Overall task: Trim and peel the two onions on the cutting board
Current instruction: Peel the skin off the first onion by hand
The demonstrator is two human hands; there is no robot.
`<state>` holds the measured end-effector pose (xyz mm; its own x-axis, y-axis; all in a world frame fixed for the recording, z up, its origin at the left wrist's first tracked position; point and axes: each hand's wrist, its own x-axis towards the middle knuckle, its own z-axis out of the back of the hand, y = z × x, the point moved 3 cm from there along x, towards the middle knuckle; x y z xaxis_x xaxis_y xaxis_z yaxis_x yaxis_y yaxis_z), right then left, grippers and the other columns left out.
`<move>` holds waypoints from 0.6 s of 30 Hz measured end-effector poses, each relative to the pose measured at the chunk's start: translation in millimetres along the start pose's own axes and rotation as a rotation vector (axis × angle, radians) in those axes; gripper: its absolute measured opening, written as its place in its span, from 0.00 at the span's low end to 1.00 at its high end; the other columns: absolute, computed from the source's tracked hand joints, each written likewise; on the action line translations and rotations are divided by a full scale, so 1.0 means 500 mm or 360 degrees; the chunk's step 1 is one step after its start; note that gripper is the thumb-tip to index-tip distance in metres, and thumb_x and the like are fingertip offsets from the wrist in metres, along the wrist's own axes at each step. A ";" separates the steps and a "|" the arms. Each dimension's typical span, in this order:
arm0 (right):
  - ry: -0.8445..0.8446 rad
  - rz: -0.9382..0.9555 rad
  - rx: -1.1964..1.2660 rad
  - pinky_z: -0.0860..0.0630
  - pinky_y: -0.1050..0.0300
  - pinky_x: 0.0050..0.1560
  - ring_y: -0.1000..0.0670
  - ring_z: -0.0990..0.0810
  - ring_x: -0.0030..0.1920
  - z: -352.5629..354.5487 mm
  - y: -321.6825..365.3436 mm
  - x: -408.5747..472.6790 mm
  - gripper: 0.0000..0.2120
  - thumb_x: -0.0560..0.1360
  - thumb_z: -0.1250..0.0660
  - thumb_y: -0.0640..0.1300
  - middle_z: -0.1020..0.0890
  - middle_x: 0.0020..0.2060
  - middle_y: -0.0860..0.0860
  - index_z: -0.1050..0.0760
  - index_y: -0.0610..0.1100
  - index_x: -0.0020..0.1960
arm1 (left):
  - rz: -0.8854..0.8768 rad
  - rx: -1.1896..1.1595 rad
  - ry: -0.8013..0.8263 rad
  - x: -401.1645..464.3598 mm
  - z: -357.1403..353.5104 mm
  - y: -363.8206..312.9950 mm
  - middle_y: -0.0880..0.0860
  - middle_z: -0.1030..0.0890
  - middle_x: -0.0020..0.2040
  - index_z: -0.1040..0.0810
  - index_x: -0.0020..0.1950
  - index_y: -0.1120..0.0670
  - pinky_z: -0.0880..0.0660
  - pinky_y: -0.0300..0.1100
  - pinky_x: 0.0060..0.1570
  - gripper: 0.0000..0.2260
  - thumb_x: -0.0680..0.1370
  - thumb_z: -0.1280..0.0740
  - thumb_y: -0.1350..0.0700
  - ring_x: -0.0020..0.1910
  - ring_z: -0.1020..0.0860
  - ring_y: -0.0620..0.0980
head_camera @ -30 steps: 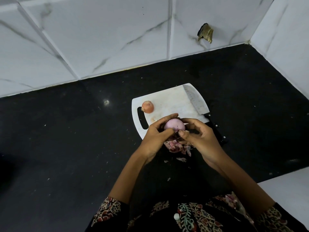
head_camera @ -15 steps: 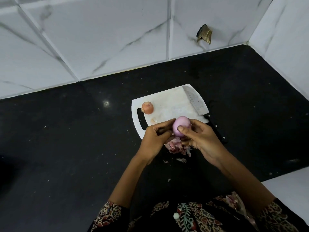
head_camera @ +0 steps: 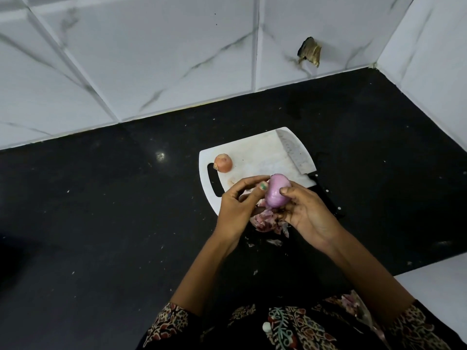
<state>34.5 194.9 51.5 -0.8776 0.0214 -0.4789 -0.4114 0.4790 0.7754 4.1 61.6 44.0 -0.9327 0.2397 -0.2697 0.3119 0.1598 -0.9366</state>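
Note:
A peeled, pale purple onion (head_camera: 276,190) is held just above the near edge of the white cutting board (head_camera: 255,152). My right hand (head_camera: 307,213) grips it from the right, thumb on top. My left hand (head_camera: 238,202) is at its left side, with the thumb against the onion and the fingers curled; whether they pinch a strip of skin I cannot tell. A second onion (head_camera: 223,162), still in its brown skin, sits on the board's far left by the handle slot. A pile of purple peels (head_camera: 267,222) lies under my hands.
A cleaver (head_camera: 297,157) lies along the board's right side, its black handle pointing toward me. The board rests on a black counter (head_camera: 113,210). White marble-look tiled walls stand at the back and right. Small peel scraps lie on the counter near me.
The onion has been turned in my hands and now sits more in my right hand, tilted. My left hand has slid to its left side.

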 end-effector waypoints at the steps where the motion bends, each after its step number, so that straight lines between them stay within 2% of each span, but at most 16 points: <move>1: -0.0008 -0.0017 0.0066 0.21 0.60 0.37 0.48 0.20 0.41 -0.002 0.001 -0.002 0.09 0.75 0.38 0.38 0.20 0.45 0.40 0.23 0.39 0.53 | -0.0059 -0.0044 -0.0020 -0.002 -0.006 0.003 0.53 0.16 0.53 0.18 0.54 0.56 0.20 0.42 0.45 0.09 0.75 0.32 0.58 0.50 0.17 0.49; 4: -0.0038 -0.0078 0.0229 0.22 0.62 0.33 0.52 0.20 0.34 -0.004 -0.001 -0.002 0.09 0.76 0.40 0.39 0.21 0.41 0.42 0.24 0.38 0.52 | -0.0166 -0.0164 -0.0192 -0.008 -0.020 0.013 0.52 0.15 0.49 0.18 0.51 0.57 0.20 0.47 0.50 0.09 0.72 0.30 0.59 0.51 0.17 0.51; 7: -0.0053 -0.0147 0.0274 0.23 0.62 0.33 0.50 0.21 0.36 -0.005 -0.008 -0.004 0.15 0.73 0.38 0.41 0.22 0.44 0.41 0.26 0.36 0.57 | -0.0225 -0.0121 -0.0352 -0.006 -0.022 0.020 0.50 0.15 0.44 0.17 0.46 0.56 0.21 0.49 0.51 0.04 0.72 0.29 0.59 0.48 0.18 0.50; 9: -0.0060 -0.0174 0.0278 0.23 0.60 0.35 0.48 0.22 0.39 -0.006 -0.014 -0.006 0.23 0.68 0.35 0.44 0.23 0.47 0.40 0.28 0.35 0.61 | -0.0327 0.0078 -0.0394 -0.005 -0.021 0.016 0.48 0.16 0.41 0.18 0.43 0.53 0.21 0.44 0.50 0.04 0.74 0.30 0.61 0.46 0.19 0.47; 11: -0.0050 -0.0178 0.0269 0.22 0.60 0.35 0.47 0.22 0.41 -0.007 -0.018 -0.007 0.27 0.65 0.35 0.46 0.23 0.48 0.39 0.28 0.35 0.61 | -0.0450 0.0378 -0.0430 -0.004 -0.021 0.013 0.47 0.18 0.41 0.20 0.43 0.52 0.24 0.34 0.47 0.05 0.76 0.31 0.61 0.43 0.21 0.42; 13: -0.0041 -0.0157 0.0270 0.22 0.61 0.34 0.49 0.22 0.40 -0.007 -0.018 -0.007 0.23 0.67 0.35 0.46 0.21 0.46 0.41 0.26 0.36 0.58 | -0.0493 0.0559 -0.0468 -0.006 -0.028 0.015 0.46 0.19 0.42 0.22 0.45 0.53 0.27 0.30 0.45 0.03 0.78 0.33 0.60 0.42 0.22 0.39; 15: -0.0044 -0.0142 0.0289 0.23 0.62 0.31 0.51 0.21 0.38 -0.006 -0.018 -0.008 0.15 0.72 0.38 0.44 0.19 0.43 0.43 0.25 0.37 0.55 | -0.0451 0.0553 -0.0532 -0.006 -0.030 0.022 0.45 0.20 0.42 0.23 0.48 0.54 0.28 0.29 0.42 0.03 0.80 0.36 0.60 0.41 0.22 0.38; 18: -0.0054 -0.0129 0.0296 0.26 0.63 0.28 0.49 0.22 0.38 -0.010 -0.013 -0.011 0.13 0.77 0.42 0.42 0.20 0.45 0.41 0.26 0.36 0.55 | -0.0352 0.0526 -0.0630 -0.001 -0.019 0.035 0.46 0.20 0.40 0.25 0.47 0.55 0.30 0.29 0.37 0.03 0.80 0.37 0.58 0.37 0.23 0.39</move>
<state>40.6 187.1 51.1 -0.8336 0.0042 -0.5523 -0.4250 0.6339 0.6462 11.8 73.2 30.0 -0.9862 -0.1533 -0.0623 0.0868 -0.1583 -0.9836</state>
